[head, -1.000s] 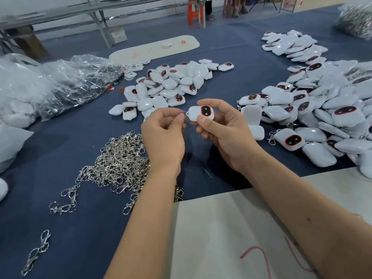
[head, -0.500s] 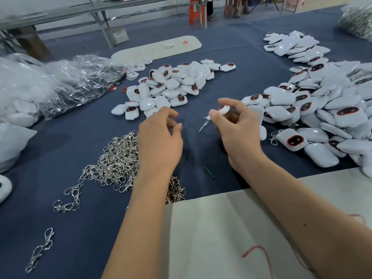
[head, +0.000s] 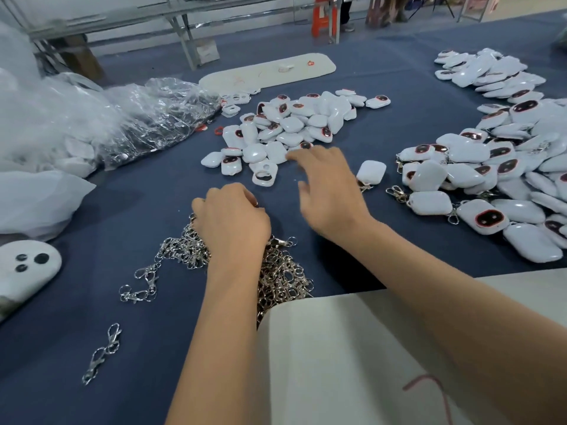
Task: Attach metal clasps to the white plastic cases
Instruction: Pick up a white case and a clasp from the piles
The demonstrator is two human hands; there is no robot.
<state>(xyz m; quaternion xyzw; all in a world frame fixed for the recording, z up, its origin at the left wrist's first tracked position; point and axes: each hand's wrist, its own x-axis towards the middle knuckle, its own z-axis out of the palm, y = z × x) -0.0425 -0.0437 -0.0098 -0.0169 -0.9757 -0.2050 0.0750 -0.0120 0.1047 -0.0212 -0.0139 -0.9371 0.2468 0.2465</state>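
Blue cloth (head: pixel 147 210) covers the work table, and all parts lie on it. We see the left hand (head: pixel 233 223) resting knuckles-up on the heap of metal clasps (head: pixel 276 271) at centre; its fingers curl down into the heap, and we cannot tell whether they grip a clasp. The right hand (head: pixel 329 191) hovers further forward, fingers spread and loosely extended, holding nothing; its fingertips (head: pixel 294 154) reach the near edge of the central pile of white plastic cases (head: pixel 291 124).

We note one single case (head: pixel 371 172) lying face-down just beside the right hand, on its right side, with a clasp at its lower corner. To the right, a large pile of cases (head: pixel 491 167) extends to the frame edge; several cases along its near edge carry clasps. A further group of cases (head: pixel 484 72) lies at far right.

We see a short string of linked clasps (head: pixel 141 283) apart from the heap on its left, and a lone clasp (head: pixel 102 352) nearer the camera. Clear plastic bags (head: pixel 147 118) lie at left, beside the central pile. A long white tray (head: pixel 270 70) sits behind the central pile. A pale sheet (head: pixel 337 363) covers the near edge of the table under the right forearm.
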